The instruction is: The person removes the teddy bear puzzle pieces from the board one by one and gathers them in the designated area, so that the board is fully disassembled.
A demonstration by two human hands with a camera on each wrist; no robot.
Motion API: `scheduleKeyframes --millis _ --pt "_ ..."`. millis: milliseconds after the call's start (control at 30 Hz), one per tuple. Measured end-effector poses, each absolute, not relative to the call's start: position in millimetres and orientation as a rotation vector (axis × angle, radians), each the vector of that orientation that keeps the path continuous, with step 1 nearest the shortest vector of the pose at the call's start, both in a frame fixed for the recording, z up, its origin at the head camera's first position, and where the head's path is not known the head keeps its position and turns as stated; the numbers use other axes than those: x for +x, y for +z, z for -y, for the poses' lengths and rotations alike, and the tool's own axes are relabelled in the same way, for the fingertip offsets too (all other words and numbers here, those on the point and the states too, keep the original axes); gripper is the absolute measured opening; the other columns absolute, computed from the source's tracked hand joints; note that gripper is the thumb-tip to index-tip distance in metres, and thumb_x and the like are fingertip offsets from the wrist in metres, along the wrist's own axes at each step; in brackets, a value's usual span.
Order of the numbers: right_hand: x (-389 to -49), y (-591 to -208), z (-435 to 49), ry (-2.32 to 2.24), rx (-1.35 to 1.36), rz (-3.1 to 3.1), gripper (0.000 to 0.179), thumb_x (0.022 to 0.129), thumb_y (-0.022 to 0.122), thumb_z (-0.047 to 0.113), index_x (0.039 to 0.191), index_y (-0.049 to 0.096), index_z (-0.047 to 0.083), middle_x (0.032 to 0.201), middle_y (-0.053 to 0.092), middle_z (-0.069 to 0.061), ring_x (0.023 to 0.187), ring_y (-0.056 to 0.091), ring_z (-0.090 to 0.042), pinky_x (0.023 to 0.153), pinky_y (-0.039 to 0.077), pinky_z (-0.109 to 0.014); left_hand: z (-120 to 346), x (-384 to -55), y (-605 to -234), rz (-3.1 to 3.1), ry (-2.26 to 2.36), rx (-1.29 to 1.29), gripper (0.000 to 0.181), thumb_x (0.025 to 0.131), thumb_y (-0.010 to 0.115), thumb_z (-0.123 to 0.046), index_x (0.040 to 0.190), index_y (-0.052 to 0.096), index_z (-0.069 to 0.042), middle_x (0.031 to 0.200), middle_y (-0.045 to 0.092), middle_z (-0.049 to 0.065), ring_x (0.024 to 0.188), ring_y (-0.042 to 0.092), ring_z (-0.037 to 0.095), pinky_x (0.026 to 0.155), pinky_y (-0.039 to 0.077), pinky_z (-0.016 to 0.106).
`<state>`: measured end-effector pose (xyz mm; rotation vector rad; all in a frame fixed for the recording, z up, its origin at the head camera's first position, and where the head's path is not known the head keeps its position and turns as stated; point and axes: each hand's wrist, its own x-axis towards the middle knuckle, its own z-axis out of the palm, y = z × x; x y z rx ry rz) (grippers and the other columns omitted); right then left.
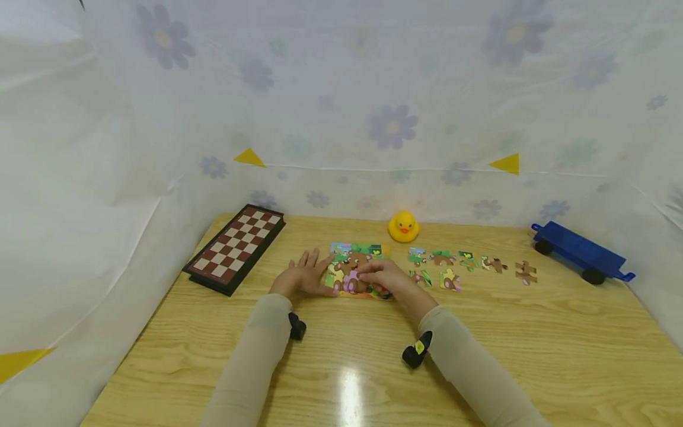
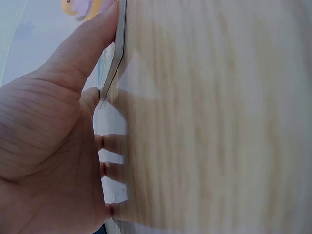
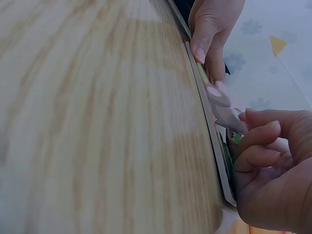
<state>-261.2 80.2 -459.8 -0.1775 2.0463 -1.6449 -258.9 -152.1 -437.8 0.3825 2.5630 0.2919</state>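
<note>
A bear picture puzzle board [image 1: 376, 249] lies on the table in the head view, between the two hands. My left hand [image 1: 305, 277] rests at its left side with fingers spread and thumb on the near left corner; the left wrist view shows that thumb [image 2: 90, 46] along the board's edge. Over the board's right half, my right hand [image 1: 393, 280] pinches a pink-and-brown puzzle piece [image 3: 223, 108] between thumb and forefinger. That piece is tilted above the board in the right wrist view, and the other right fingers are curled. The right hand hides part of the picture.
Several loose puzzle pieces [image 1: 442, 257] lie right of the board. A yellow rubber duck [image 1: 404, 228] sits behind it. At the left is a checkered game board [image 1: 237, 246], and a blue toy wagon [image 1: 580, 249] stands at the far right. A flowered curtain [image 1: 331, 107] encloses the table.
</note>
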Motion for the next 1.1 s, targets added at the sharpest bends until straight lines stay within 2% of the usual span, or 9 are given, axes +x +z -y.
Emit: scheduleKeyframes --millis 167,333,533,767,1100 --pt "-259.7 -462.2 -80.9 -1.626 -0.209 -2.049 0.028 0.092 0.062 0.009 0.119 0.065 0.003 0.084 0.067 0.003 0.044 0.036 -0.007 0.042 0.029 -0.022 152.1 -259.2 -439.1 -2.563 0.3 0.382 0.096 0.084 0.058 -0.061 0.154 0.002 -0.027 0.157 -0.012 0.017 0.142 -0.01 0.039 0.108 0.001 0.065" --pt "-257.0 -461.0 -79.4 -1.6 -0.207 -2.076 0.024 0.09 0.062 0.007 0.113 0.068 0.001 0.073 0.064 0.001 0.043 0.039 -0.007 0.041 0.028 -0.021 151.7 -258.9 -438.3 -2.555 0.289 0.38 0.096 0.085 0.057 -0.062 0.154 0.001 -0.027 0.157 -0.013 0.016 0.142 -0.012 0.038 0.109 0.0 0.064" --pt "-256.1 -458.7 -77.9 -1.604 -0.181 -2.082 0.02 0.089 0.062 0.002 0.108 0.07 0.0 0.078 0.069 0.002 0.043 0.041 -0.006 0.04 0.028 -0.02 151.7 -258.0 -435.1 -2.553 0.296 0.372 0.096 0.085 0.057 -0.062 0.154 0.002 -0.026 0.157 -0.012 0.016 0.143 -0.011 0.037 0.109 0.0 0.063" --pt "-255.7 -456.8 -78.3 -1.612 -0.164 -2.076 0.019 0.089 0.064 0.005 0.107 0.07 0.0 0.061 0.06 0.001 0.042 0.041 -0.007 0.04 0.029 -0.021 150.8 -257.6 -436.7 -2.544 0.292 0.36 0.096 0.085 0.056 -0.062 0.154 -0.001 -0.027 0.156 -0.015 0.015 0.142 -0.013 0.036 0.109 -0.002 0.062" --pt "-255.6 -456.9 -79.5 -1.636 -0.152 -2.053 0.02 0.089 0.065 0.007 0.107 0.071 0.001 0.055 0.056 0.0 0.041 0.042 -0.007 0.04 0.03 -0.022 151.1 -258.3 -438.6 -2.555 0.285 0.359 0.094 0.086 0.058 -0.058 0.154 0.0 -0.028 0.157 -0.015 0.015 0.142 -0.013 0.036 0.11 0.0 0.061"
